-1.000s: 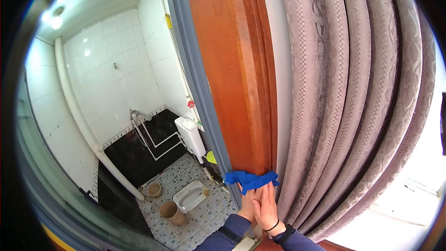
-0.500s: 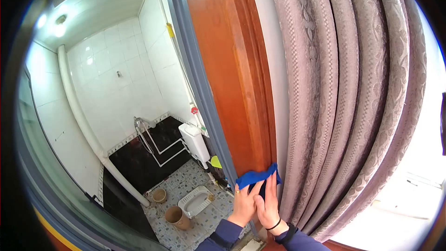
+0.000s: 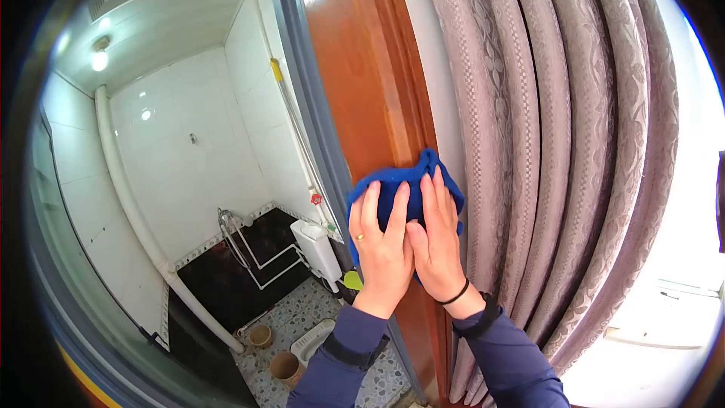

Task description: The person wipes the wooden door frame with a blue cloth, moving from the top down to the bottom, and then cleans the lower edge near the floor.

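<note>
A blue cloth is spread against the reddish-brown wooden door frame. My left hand lies flat on the cloth with fingers spread, a ring on one of them. Beside it my right hand also presses flat, its fingers stretched upward and its thumb against the left hand. A dark band circles the right wrist. The middle of the cloth is hidden under both hands, while its upper edge and sides show around the fingers.
Gray-mauve curtains hang close on the right. A gray metal door frame borders the wood on the left. Beyond it, a tiled bathroom holds a white cistern, a squat toilet and a brown bucket.
Both hands have slid the blue cloth up the wooden frame, from near its lower part to about mid-view. More of both forearms shows now.
</note>
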Tool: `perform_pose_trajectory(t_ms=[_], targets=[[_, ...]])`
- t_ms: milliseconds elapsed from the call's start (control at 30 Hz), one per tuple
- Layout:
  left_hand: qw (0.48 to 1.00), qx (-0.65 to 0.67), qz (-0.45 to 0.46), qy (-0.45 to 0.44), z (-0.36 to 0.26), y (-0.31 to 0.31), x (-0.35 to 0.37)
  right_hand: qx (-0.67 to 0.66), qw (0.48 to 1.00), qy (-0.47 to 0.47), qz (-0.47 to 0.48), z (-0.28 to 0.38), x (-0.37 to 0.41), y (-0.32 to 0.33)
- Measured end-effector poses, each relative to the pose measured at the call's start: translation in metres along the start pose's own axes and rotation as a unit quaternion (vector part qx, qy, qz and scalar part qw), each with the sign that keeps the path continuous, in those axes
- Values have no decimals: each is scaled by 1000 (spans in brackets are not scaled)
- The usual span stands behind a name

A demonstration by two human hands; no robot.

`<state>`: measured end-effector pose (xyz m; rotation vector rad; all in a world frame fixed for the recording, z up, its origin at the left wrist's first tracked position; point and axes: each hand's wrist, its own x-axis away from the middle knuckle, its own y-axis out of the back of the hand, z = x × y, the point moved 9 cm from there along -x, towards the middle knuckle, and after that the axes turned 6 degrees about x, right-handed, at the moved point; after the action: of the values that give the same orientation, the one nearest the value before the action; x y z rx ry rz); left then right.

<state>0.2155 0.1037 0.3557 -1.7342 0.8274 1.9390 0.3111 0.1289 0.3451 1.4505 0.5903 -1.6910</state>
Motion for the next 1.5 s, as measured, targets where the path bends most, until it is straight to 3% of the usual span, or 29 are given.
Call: perform_pose_trajectory(t_ms=[100,367,1200,1333,1500], targets=[[994,98,47,34,18,-21,7,-22,1000,-1,-18,-3,2,-5],[988,131,45,70,24,-36,66,-19,999,-50,3,-21,57,-21],[936,107,266,205,6,-61,274,-10,954,-250,163,-66,271,-54],[927,94,298,209,-2,-59,288,-34,947,-278,159,-68,291,-52],[943,61,292,146,-11,-54,258,-44,951,-284,117,-69,265,-44]])
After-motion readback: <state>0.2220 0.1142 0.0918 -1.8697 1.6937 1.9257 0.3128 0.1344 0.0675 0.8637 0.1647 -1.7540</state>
